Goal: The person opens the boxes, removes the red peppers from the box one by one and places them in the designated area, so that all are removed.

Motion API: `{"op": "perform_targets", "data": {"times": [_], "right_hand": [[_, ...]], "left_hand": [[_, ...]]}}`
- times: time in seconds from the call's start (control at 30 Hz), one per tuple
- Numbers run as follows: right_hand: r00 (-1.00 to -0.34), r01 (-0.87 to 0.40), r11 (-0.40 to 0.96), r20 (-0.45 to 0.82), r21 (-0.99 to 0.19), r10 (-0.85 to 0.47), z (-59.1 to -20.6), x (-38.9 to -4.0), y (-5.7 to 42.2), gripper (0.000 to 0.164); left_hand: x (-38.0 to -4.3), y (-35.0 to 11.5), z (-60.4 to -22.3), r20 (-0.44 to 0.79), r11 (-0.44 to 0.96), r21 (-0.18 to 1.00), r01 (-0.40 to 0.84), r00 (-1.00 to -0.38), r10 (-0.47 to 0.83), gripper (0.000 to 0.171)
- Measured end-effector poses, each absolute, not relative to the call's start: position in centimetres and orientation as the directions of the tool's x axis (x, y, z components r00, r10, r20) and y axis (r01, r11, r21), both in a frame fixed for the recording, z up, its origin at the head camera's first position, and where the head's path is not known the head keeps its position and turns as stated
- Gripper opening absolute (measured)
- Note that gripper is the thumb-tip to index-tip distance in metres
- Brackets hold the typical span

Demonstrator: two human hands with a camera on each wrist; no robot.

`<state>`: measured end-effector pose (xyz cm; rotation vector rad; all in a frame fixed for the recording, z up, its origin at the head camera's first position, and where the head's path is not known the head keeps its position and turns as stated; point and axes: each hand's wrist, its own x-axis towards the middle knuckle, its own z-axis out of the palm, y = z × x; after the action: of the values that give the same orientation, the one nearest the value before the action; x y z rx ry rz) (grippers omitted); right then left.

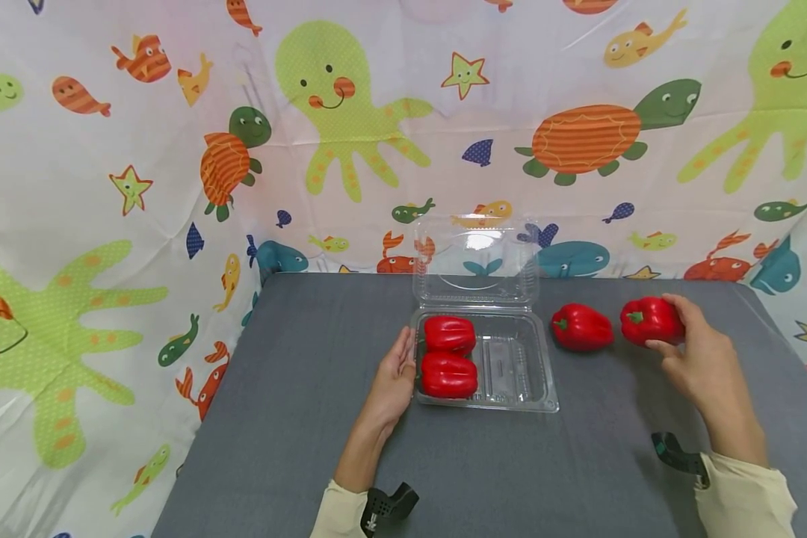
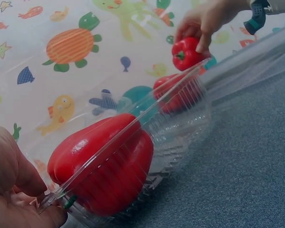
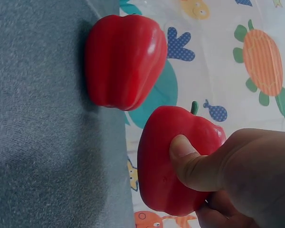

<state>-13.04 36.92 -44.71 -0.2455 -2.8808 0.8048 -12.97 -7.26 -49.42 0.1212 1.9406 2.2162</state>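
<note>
A clear plastic clamshell container [image 1: 511, 373] stands on the grey table with its lid [image 1: 474, 261] raised at the back. Two red bell peppers [image 1: 449, 375] lie in its left half, one behind the other. My left hand [image 1: 393, 377] holds the container's left rim, which the left wrist view shows pinched between thumb and fingers [image 2: 52, 213]. On the right, my right hand [image 1: 702, 362] grips a red bell pepper [image 1: 651, 321] with a green stem, thumb across its side. Another red bell pepper [image 1: 581, 327] lies on the table between that hand and the container.
The grey cloth-covered table [image 1: 296, 418] meets a white curtain [image 1: 390, 149] with printed sea animals behind and at the sides. A dark wrist mount [image 1: 391, 502] is strapped to the left sleeve, another mount [image 1: 678, 454] to the right sleeve.
</note>
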Motion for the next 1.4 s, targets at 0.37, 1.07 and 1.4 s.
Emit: {"op": "perform_targets", "data": {"times": [0.37, 1.07, 1.4], "right_hand": [[-0.983, 0.121, 0.85, 0.055, -0.513, 0.173, -45.6, -13.4, 37.9, 0.1], [-0.994, 0.1, 0.872, -0.013, -0.479, 0.107, -46.6, -14.1, 38.9, 0.097], [-0.995, 0.102, 0.871, -0.031, -0.48, 0.099, -46.8, -14.2, 39.2, 0.1]], "left_hand": [[-12.9, -7.3, -49.4, -0.074, -0.116, 0.988, -0.098, -0.978, 0.196, 0.064], [-13.1, -7.0, -49.4, -0.066, -0.12, 0.989, -0.09, -0.978, 0.196, 0.064], [-13.0, -7.1, -49.3, -0.072, -0.113, 0.989, -0.095, -0.979, 0.192, 0.064]]}}
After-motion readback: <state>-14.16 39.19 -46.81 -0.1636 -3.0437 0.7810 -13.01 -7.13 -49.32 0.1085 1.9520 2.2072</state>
